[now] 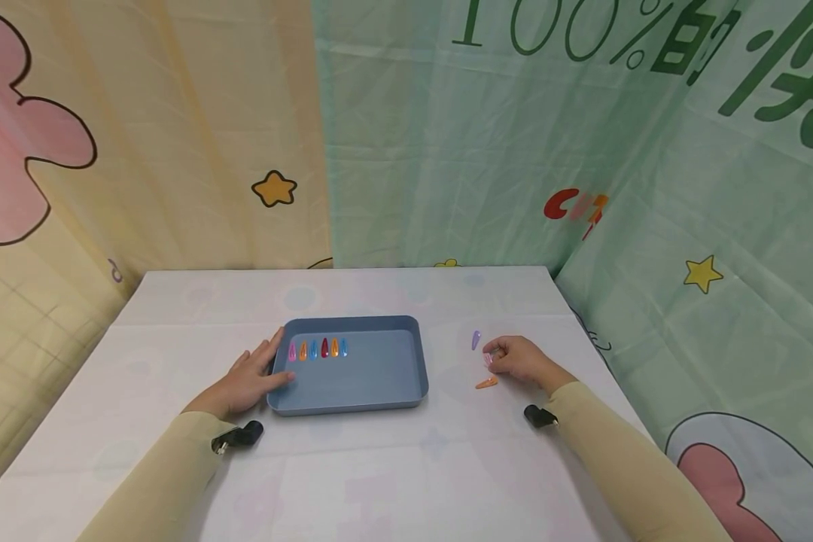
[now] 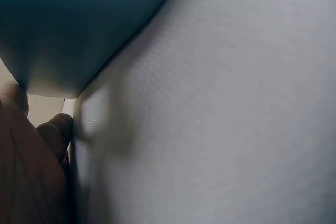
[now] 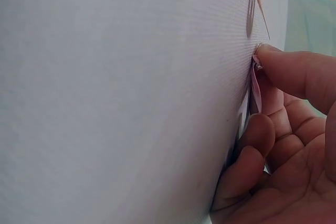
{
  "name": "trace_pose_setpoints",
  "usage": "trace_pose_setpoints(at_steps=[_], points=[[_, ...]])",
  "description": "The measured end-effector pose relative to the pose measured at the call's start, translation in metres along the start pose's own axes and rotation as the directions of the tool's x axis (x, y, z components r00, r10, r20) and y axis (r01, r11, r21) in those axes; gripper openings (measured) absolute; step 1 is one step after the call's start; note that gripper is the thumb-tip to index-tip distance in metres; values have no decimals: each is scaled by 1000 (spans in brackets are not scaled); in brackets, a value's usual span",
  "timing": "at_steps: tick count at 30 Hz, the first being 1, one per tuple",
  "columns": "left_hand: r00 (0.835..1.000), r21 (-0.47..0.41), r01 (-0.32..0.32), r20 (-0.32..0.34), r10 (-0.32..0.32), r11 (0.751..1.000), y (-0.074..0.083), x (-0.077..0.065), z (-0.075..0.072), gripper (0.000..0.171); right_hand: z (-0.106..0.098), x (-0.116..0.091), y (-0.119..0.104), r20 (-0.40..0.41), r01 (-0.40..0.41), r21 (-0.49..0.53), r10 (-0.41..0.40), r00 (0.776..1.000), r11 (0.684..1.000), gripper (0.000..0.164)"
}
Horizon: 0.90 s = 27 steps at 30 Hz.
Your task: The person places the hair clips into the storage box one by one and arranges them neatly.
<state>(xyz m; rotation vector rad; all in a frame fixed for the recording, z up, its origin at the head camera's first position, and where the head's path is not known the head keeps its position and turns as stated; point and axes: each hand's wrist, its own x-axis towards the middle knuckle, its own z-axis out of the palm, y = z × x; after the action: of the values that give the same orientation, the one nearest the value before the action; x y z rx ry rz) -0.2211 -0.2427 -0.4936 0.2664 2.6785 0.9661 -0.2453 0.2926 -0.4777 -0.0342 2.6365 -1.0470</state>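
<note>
White worktop [image 1: 379, 474] spreads nearest us, and on it an orange clip [image 1: 486, 383] lies just this side of the right hand [image 1: 523, 360], where we could nudge it away with a careless sweep. The left hand [image 1: 247, 382] is spread at the left edge of the blue tray [image 1: 366, 388], thumb over its rim; pressing unevenly there might tip or skid it. The right hand's thumb and fingertips are nearly closed, pinching a pink clip [image 3: 256, 95] against the worktop; so thin a piece could slip from our grip. Farther, a jolted tray would disturb its row of six clips [image 1: 324, 348]; an outstretched finger might bump the purple clip [image 1: 476, 340].
</note>
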Motion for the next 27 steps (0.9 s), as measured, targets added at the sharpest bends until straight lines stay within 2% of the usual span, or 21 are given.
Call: trace_pose_setpoints(at_steps=[14,22,27], points=[[1000,-7,0,5,0,1000,-1,0,0,104,2,2,-2,-5,11,-10,-11,1000,1000,37],[1000,-8,1,4,-1,1000,-1,0,0,104,-1,4,-9,-6,-29,130,30,1000,991,44],[1000,-2,4,4,-4,1000,1,-1,0,103,-3,3,-15,-19,4,217,0,1000,976,46]])
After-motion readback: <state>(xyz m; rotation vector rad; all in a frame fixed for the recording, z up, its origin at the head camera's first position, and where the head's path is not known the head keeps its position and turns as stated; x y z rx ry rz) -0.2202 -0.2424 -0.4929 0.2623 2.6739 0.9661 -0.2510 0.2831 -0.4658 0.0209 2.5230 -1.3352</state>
